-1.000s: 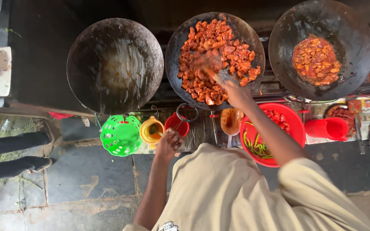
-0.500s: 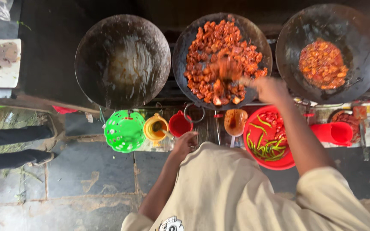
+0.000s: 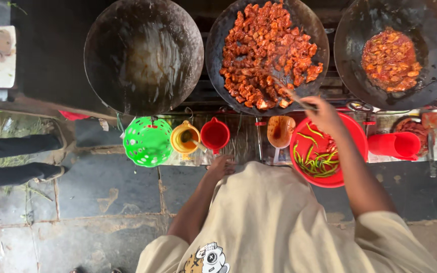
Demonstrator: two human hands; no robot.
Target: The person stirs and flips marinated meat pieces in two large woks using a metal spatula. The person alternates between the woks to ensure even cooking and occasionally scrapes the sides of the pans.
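Middle wok (image 3: 218, 55) full of red saucy chunks, right hand (image 3: 323, 114) gripping ladle (image 3: 292, 97); left hand (image 3: 221, 166) loose on counter edge (image 3: 238, 151), red bowl (image 3: 352, 146) holds green chillies

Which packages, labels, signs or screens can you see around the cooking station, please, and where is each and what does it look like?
Printed sheet: flat on the counter under the red jug, right of the red basin; pale paper with small coloured marks.
Small label or card: at the counter edge below the brown-stained ladle bowl; a little pale rectangle with a blue patch.
No signs or screens are in view.
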